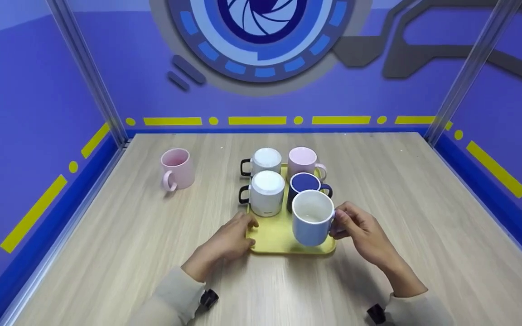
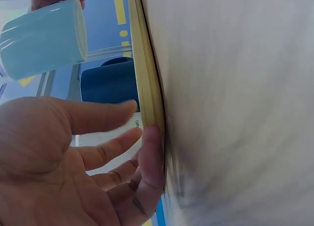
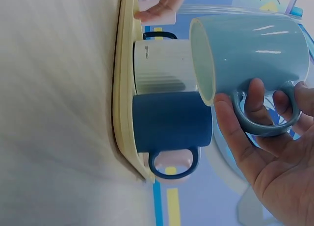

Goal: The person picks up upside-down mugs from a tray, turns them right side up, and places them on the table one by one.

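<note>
My right hand [image 1: 363, 233] holds a light blue mug [image 1: 311, 226] by its handle, its white inside facing up, above the near right part of a yellow tray [image 1: 272, 240]. In the right wrist view, fingers pass through the handle [image 3: 267, 128] and the mug hangs apart from the tray. My left hand [image 1: 231, 237] grips the tray's near left edge, thumb at the rim [image 2: 143, 64] and fingers against its side. On the tray stand a dark blue mug [image 1: 304, 183], a pink mug [image 1: 302, 160] behind it, and two white mugs [image 1: 266, 199] with black handles pointing left.
Another pink mug [image 1: 180, 170] stands upright on the wooden table [image 1: 152, 235], left of the tray, with its handle towards me. Blue panels [image 1: 379, 97] with yellow marks wall in the table at the back and both sides.
</note>
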{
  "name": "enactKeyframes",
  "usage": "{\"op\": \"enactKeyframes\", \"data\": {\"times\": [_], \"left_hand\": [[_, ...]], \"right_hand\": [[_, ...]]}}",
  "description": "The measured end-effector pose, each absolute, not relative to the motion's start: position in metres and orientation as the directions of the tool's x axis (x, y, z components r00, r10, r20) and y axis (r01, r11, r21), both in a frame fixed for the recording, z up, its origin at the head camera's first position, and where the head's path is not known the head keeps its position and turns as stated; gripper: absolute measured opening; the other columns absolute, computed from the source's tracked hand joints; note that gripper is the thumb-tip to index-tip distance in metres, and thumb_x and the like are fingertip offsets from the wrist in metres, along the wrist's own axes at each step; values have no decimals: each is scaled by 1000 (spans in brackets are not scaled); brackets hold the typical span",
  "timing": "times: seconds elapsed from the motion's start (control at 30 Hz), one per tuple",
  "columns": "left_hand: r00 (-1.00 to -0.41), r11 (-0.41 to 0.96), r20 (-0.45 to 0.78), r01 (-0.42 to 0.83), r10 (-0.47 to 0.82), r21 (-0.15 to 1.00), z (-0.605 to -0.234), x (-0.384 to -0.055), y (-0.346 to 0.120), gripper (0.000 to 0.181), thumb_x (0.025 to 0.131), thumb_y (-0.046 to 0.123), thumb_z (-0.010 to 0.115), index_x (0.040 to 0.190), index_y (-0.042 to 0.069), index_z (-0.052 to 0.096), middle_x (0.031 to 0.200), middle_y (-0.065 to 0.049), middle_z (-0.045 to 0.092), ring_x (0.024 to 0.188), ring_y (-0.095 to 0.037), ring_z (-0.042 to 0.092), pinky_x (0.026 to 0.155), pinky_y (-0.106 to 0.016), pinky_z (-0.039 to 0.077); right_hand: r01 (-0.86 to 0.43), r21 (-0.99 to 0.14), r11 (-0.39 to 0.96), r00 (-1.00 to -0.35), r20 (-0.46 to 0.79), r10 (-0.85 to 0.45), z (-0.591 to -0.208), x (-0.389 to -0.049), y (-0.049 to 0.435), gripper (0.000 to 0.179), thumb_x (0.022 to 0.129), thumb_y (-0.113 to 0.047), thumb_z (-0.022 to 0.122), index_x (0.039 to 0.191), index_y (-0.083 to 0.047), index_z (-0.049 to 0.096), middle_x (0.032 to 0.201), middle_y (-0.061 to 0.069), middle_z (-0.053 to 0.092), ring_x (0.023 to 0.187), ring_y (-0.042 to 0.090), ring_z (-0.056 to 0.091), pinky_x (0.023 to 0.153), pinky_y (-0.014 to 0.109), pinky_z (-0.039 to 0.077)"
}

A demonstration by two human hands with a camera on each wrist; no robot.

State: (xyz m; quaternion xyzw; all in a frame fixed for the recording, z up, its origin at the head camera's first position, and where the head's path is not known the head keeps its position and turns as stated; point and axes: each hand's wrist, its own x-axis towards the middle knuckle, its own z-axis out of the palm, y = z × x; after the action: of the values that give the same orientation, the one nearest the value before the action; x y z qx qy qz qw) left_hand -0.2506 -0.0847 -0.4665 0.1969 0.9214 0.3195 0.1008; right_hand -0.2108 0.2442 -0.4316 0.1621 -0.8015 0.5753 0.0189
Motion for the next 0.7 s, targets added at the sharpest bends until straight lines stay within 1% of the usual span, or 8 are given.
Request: {"op": "enactKeyframes", "data": {"times": [0.07,0.17,0.37,0.63,0.7], "left_hand": [[-901,717,-71,291,428,633,-467,-251,-86,37,89,4,72,124,6,61,113,-10,54,89,-18,51,82,-38,47],[-900,713,-87,277,428,644,-469,-252,-87,37,89,4,72,124,7,61,114,-8,53,91,-18,51,83,-37,47],[-892,703,-75,297,445,646,-472,-251,-89,34,91,7,71,124,8,61,118,-6,52,95,-20,53,89,-42,49],[-888,694,-79,295,453,657,-474,-250,-91,30,93,10,70,122,9,61,123,-4,51,102,-22,56,98,-46,51],[-888,694,-80,294,452,657,-474,-250,-91,30,93,10,70,122,8,61,123,-4,51,102,-23,56,98,-47,52]], "right_hand": [[-272,-921,279,-951,211,-228,-430,-213,248,29,111,-23,49,106,3,60,94,19,68,84,20,72,78,37,65],[-255,-928,271,-959,206,-196,-428,-217,255,29,111,-23,48,106,4,60,93,18,68,85,21,72,78,37,64],[-215,-941,260,-976,197,-95,-423,-227,272,33,111,-22,49,108,9,58,92,14,70,85,20,73,76,35,65],[-168,-935,311,-984,179,9,-416,-239,298,43,111,-34,47,115,8,56,96,3,70,90,16,74,77,31,64],[-156,-933,324,-984,175,30,-415,-242,304,44,111,-37,46,117,6,55,97,1,69,91,14,74,77,30,63]]}}
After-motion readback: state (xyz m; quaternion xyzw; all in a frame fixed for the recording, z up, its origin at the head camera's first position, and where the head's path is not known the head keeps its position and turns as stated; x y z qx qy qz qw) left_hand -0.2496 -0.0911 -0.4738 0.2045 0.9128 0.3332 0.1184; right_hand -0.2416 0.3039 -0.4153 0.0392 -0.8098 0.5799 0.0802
